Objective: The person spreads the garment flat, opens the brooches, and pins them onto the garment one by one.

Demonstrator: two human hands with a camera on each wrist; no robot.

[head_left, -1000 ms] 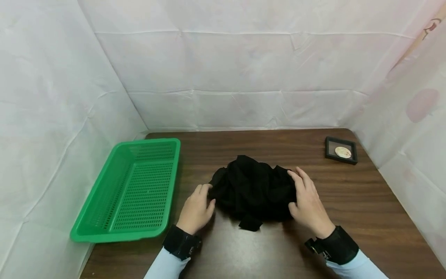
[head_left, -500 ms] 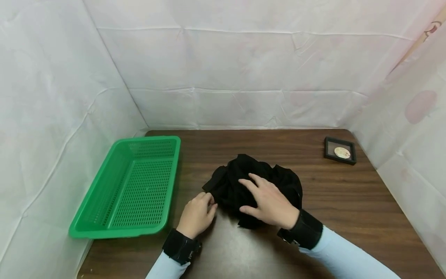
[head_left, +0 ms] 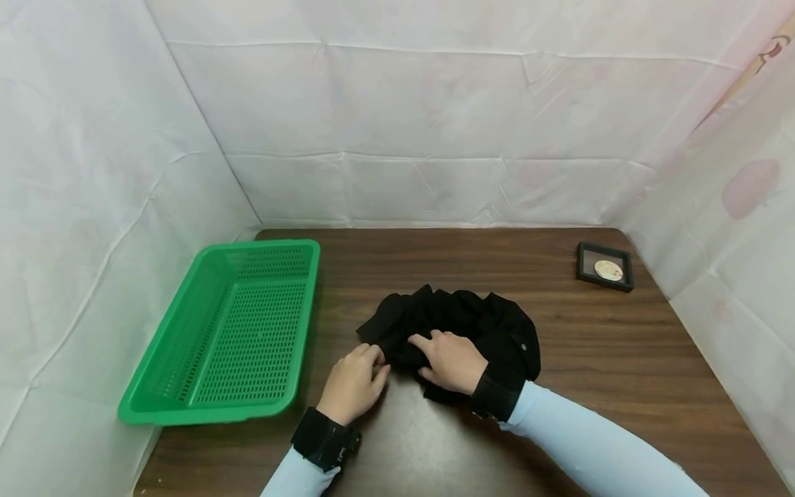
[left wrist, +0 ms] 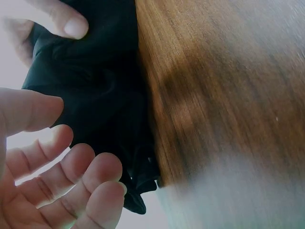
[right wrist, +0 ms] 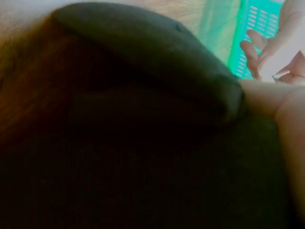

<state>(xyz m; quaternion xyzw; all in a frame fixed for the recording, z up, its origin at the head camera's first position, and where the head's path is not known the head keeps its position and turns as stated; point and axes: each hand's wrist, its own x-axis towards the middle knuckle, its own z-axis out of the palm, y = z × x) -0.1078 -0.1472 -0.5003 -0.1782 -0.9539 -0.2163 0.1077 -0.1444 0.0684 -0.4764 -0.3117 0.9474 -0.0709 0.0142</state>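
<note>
A crumpled black garment (head_left: 506, 324) lies in a heap on the brown wooden table, with a small button-like dot on its right side. My right hand (head_left: 455, 362) reaches into the front of the heap and grips a fold; in the left wrist view its thumb (left wrist: 74, 27) lies on the fabric. My left hand (head_left: 352, 383) is at the garment's left edge, its fingers (left wrist: 102, 174) loosely bent with nothing between them and the thumb. Dark cloth (right wrist: 143, 167) fills most of the right wrist view. Some right fingers are hidden in the folds.
A green perforated plastic basket (head_left: 298, 345) stands at the left of the table (head_left: 385, 255). Far right lies a small black frame (head_left: 589, 277) with a pale round piece inside. White sheets (head_left: 404, 110) enclose the back and sides.
My right hand has left the garment's right side, crossed leftward over it and come down on its front middle. The heap's top has sunk. My left hand has barely shifted.
</note>
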